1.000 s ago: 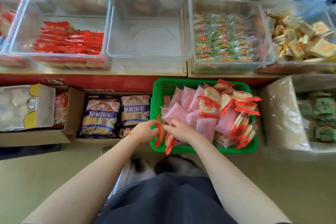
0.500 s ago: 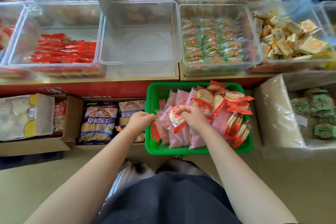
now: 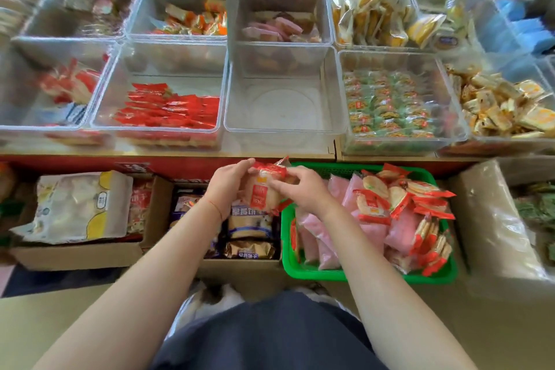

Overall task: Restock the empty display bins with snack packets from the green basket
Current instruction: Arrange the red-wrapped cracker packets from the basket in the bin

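Observation:
Both hands hold a stack of red-edged cracker packets (image 3: 262, 189) just left of the green basket (image 3: 360, 275), below the shelf edge. My left hand (image 3: 226, 186) grips the stack's left side and my right hand (image 3: 303, 191) grips its right side. The basket on the floor holds pink packets (image 3: 345, 198) and more red-edged cracker packets (image 3: 420, 204). Straight above the hands stands an empty clear bin (image 3: 285, 105). The bin to its left holds red packets (image 3: 168, 111).
Cardboard boxes with blue biscuit bags (image 3: 249, 222) and a white bag (image 3: 75, 207) sit on the floor at left. A plastic-covered box (image 3: 495, 219) stands right of the basket. Filled clear bins of green packets (image 3: 387, 105) and yellow snacks (image 3: 504, 105) line the shelf.
The hands have lifted out of the basket's front left corner with a stack of cracker packets, moving up and left toward the shelf. The view has tilted upward.

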A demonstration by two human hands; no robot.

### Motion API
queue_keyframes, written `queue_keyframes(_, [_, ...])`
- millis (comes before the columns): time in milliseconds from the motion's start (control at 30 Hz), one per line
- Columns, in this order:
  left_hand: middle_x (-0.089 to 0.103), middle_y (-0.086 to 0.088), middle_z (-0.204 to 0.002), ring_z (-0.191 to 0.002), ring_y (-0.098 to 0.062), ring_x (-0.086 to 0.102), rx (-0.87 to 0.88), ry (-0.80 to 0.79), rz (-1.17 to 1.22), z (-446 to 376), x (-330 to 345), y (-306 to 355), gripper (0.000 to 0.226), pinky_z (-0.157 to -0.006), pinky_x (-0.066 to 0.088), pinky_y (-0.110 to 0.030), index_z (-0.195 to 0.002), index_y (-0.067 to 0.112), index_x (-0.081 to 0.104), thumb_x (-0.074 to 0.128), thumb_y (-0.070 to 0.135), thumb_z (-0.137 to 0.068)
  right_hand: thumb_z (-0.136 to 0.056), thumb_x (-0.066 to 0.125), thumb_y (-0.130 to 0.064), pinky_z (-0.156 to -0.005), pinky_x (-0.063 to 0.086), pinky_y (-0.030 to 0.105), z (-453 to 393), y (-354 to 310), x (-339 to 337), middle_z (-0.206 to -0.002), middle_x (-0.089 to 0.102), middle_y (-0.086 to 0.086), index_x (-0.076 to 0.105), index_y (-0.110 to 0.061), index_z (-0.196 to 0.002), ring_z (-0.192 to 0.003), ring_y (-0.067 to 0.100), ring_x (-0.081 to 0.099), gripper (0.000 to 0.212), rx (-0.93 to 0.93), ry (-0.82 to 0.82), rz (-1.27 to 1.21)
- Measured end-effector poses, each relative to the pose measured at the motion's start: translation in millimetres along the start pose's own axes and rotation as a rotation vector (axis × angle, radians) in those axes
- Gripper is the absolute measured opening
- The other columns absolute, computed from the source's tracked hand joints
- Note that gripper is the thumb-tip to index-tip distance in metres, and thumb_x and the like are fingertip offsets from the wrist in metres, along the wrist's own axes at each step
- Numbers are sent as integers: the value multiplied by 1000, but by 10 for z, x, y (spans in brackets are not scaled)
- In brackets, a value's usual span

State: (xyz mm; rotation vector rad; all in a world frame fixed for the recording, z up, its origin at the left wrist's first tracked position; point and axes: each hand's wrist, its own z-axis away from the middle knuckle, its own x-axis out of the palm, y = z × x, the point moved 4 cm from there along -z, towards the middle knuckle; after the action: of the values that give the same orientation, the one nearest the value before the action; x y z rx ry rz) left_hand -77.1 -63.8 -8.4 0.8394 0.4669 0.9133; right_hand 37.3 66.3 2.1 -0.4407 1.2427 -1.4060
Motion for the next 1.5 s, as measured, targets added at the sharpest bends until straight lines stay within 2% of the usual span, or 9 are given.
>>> queue_keyframes(100, [63,-5,-83,-70,-20,56,45,-116,-6,-96,-448,129,17,-50,45,-25,-95,14,61,74,18,-84,-90,70,-32,-69,51,14,-208,-260,274,-95,74,-6,71,-25,-98,-87,9,69,11,64,19,-172])
queue_keyframes(233, [68,-8,-112,-95,-26,69,-15,-269,17,-256,-1251,337,55,-81,56,-45,-126,17,51,80,16,-79,-87,70,-41,-89,57,42,-567,-668,859,-97,76,1,74,-19,-101,-93,20,72,26,111,58,-245])
queue_keyframes(367, [70,-1,-82,-62,-10,60,15,-413,-189,-426,-2120,710,34,-48,42,-21,-100,18,67,82,24,-69,-90,56,-61,-89,53,45,-975,-1215,1466,-92,76,0,73,-22,-87,-90,22,71,43,100,146,-278])
queue_keyframes(567, [66,-12,-93,-74,-20,70,140,-174,119,-981,-3110,1267,25,-56,57,-27,-105,10,54,68,2,-87,-74,75,-30,-85,50,39,-1308,-1530,1783,-100,65,-10,66,-36,-88,-94,13,59,17,30,300,-336])
queue_keyframes(733, [67,-10,-88,-77,-23,66,172,-119,-145,-1454,-3091,1378,40,-64,56,-33,-103,9,62,78,-5,-69,-77,80,-12,-92,55,33,-1494,-1610,1786,-130,60,-6,38,-42,-142,-115,10,63,82,45,269,-436])
queue_keyframes(933, [60,7,-69,-61,-8,54,484,89,-514,-1929,-2946,1623,14,-61,48,-29,-84,17,66,78,13,-78,-80,80,-18,-76,53,19,-1833,-1657,1677,-106,71,-4,63,-23,-108,-101,13,67,33,139,374,-326])
queue_keyframes(1100, [59,-7,-64,-64,-37,57,764,305,-834,-2377,-2996,1780,11,-69,43,-37,-74,14,59,68,12,-78,-83,78,-21,-74,56,27,-2163,-1662,1528,-94,72,-1,69,-24,-93,-91,18,70,14,223,507,-348])
queue_keyframes(1200, [62,-7,-68,-67,-33,54,793,282,-882,-2572,-2947,1791,14,-87,36,-37,-81,11,60,69,21,-86,-92,67,-26,-70,57,30,-2399,-1737,1428,-99,71,-2,66,-28,-94,-90,15,70,3,165,547,-244])
queue_keyframes(1500, [62,-5,-71,-74,-33,56,807,282,-917,-2811,-2941,1768,14,-90,35,-37,-95,11,60,63,24,-93,-97,51,-13,-81,48,33,-3356,-1785,1463,-116,62,5,61,-25,-129,-103,26,57,36,16,371,599])
